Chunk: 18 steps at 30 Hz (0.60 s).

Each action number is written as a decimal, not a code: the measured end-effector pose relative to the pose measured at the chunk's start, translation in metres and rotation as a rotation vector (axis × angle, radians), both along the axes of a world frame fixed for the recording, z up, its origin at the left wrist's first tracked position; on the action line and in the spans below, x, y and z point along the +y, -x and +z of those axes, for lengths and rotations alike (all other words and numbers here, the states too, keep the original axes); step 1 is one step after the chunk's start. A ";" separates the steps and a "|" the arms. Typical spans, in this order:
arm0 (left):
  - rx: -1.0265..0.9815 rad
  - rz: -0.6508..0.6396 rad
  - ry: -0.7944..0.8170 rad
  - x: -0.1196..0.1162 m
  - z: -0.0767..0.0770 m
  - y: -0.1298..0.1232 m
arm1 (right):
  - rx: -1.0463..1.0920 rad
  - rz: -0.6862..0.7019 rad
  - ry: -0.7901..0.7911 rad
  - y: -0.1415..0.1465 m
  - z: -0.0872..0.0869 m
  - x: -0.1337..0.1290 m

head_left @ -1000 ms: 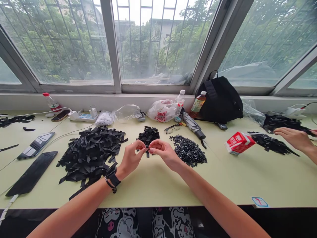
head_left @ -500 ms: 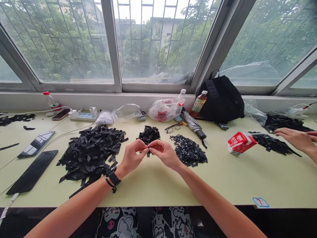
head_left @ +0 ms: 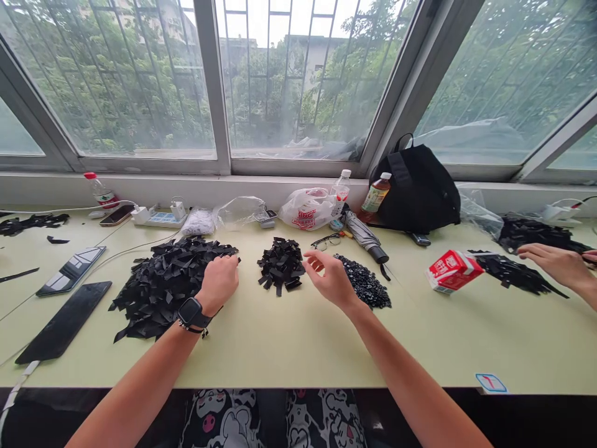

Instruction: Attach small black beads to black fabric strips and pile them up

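My left hand (head_left: 220, 283) is at the right edge of a large heap of short black fabric strips (head_left: 163, 286). Its fingers are curled closed and point away from me, so whatever they pinch is hidden. My right hand (head_left: 330, 279) hovers between a smaller heap of black strips (head_left: 280, 264) and a pile of small, shiny black round pieces like buttons (head_left: 368, 283). Its fingers are apart and gently bent, with nothing visible in them. It covers the near left part of the button pile.
A red and white carton (head_left: 453, 271) stands to the right, before a co-worker's hands (head_left: 555, 261) at more black strips. A folded umbrella (head_left: 366, 236), glasses (head_left: 326, 240), a plastic bag (head_left: 305, 210) and a black backpack (head_left: 417, 190) line the back. Phones (head_left: 69, 270) lie left.
My hands were together, fingertips touching over the small heap. The left has moved left to the large heap; the right has moved slightly right and its fingers have opened.
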<state>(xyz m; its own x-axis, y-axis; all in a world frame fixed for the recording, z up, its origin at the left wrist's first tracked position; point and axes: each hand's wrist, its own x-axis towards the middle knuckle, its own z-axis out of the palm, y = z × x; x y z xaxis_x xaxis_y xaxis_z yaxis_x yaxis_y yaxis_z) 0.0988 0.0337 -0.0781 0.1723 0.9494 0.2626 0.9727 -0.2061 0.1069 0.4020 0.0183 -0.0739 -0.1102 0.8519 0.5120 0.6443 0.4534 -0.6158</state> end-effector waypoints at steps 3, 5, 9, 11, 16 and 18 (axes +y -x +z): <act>-0.121 -0.018 -0.016 0.007 -0.003 0.010 | -0.048 -0.088 0.001 -0.018 0.010 0.004; -0.216 -0.041 -0.055 0.010 -0.004 0.015 | -0.049 -0.169 -0.006 -0.033 0.015 0.008; -0.323 -0.071 -0.132 0.014 -0.002 0.019 | -0.092 -0.364 -0.029 -0.072 0.018 0.019; -0.346 -0.079 -0.156 0.014 0.001 0.018 | -0.172 -0.414 0.021 -0.091 0.014 0.024; -0.481 -0.146 -0.245 0.013 0.010 0.012 | -0.328 -0.267 0.224 -0.109 0.004 0.028; -0.586 -0.186 -0.254 0.013 0.011 0.008 | -0.349 -0.184 0.265 -0.105 0.002 0.028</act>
